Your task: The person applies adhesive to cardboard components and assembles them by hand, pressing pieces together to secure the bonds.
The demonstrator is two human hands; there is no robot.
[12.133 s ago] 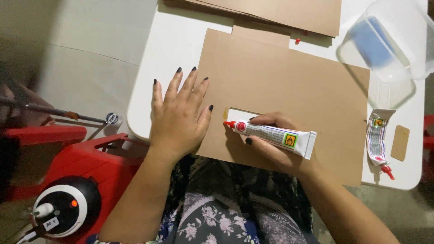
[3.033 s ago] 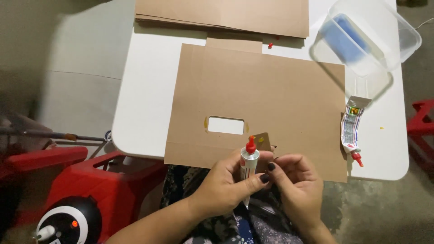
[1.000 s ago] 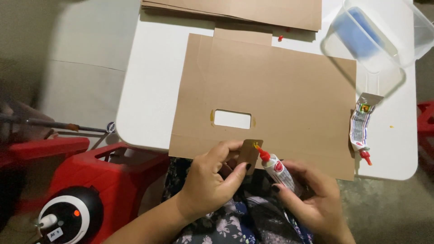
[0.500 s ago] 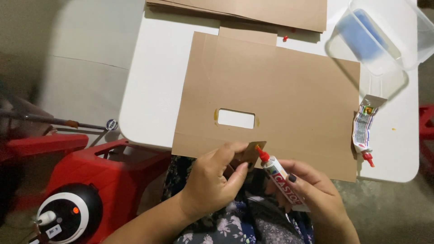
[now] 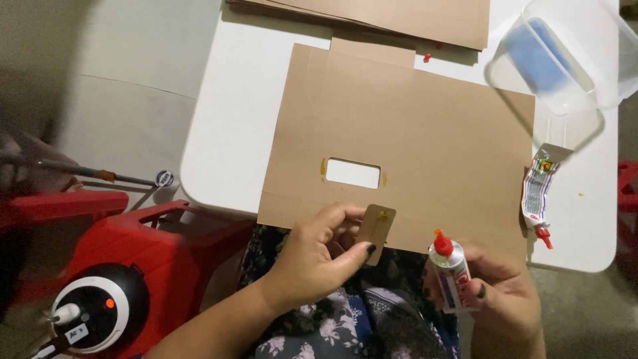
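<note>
White bench point(image 5: 239, 133) fills the view, and flat across it lies the big brown cardboard sheet point(image 5: 412, 126), with a small rectangular window point(image 5: 352, 173) cut through near its front edge and yellowish glue marks at either end of that opening. More cardboard sheets point(image 5: 399, 13) are stacked at the far edge. Off to the far right sits a clear plastic tub point(image 5: 565, 60) with something blue inside, and just in front of it a squeezed, crumpled tube point(image 5: 538, 193) lies on the bench.

Down to the action: the left hand point(image 5: 319, 259) pinches a small cardboard tab point(image 5: 376, 229) between thumb and fingers, held upright over the sheet's near edge, a dab of yellow glue showing near its top. The right hand point(image 5: 498, 299) is wrapped around a glue tube point(image 5: 450, 269), red nozzle pointing up, clear of the tab.

By the look of it, this is the gluing step, tab freshly dabbed. The next move, I'd judge, calls for lining the tab up squarely by the window and pressing it flat, keeping fingers off the wet spot.
</note>
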